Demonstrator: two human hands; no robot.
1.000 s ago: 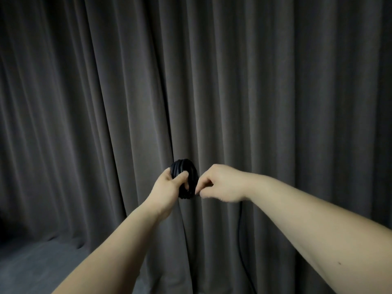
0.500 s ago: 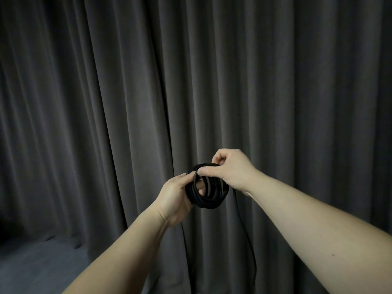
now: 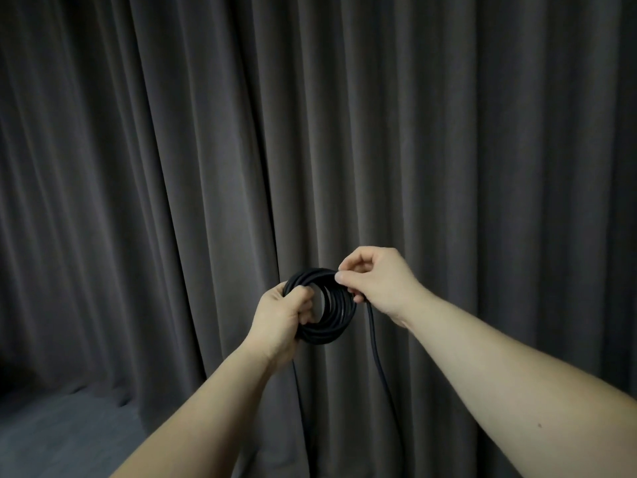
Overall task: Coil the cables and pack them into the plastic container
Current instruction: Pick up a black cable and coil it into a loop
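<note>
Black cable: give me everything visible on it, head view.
The black round cable looks matte and rubbery and is wound into a small ring of several stacked loops, held in the air before a dark grey pleated curtain. The left hand grips the ring's left side; the right hand pinches a strand at its top right. A loose tail hangs down from under the right hand, out of frame. No plug shows.
</note>
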